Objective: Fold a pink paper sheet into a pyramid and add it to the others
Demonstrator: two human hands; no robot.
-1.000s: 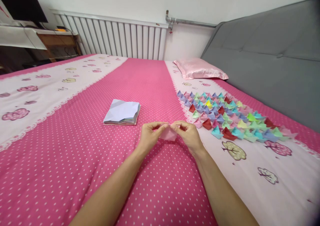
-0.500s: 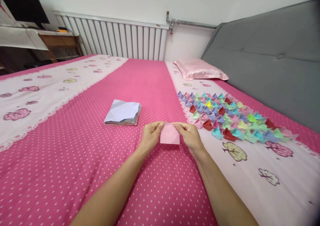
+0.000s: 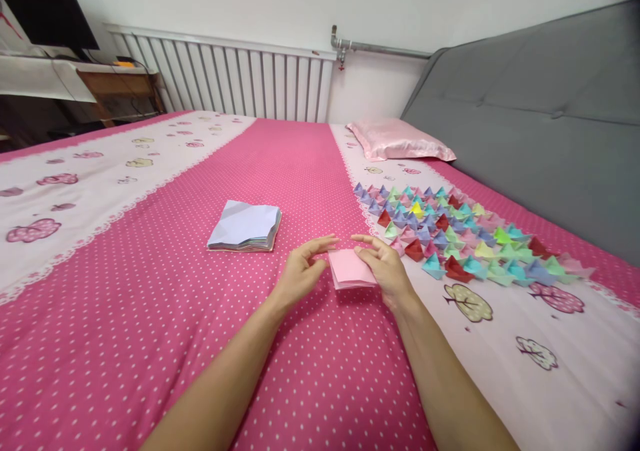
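Note:
A small pink sheet of folded paper [image 3: 351,268] is held above the dotted bedspread by my right hand [image 3: 383,264]. The thumb lies on its upper right part, and the other fingers are behind it. The paper's layers gap slightly along the lower edge. My left hand [image 3: 303,266] is off to the left of the paper, its fingers stretched out and its thumb apart, holding nothing. To the left, a stack of paper sheets [image 3: 245,226] lies on the bed with a pale lilac sheet on top.
Several rows of small folded paper boats [image 3: 457,236] in many colours stand on the bed to the right. Farther back are a pink pillow [image 3: 400,139] and a grey headboard [image 3: 540,91]. A white radiator [image 3: 225,71] lines the wall; a desk with a monitor [image 3: 47,14] is far left.
My left hand has let go of the pink paper and opened. My right hand keeps the paper, which has shifted slightly right and turned, showing its layers.

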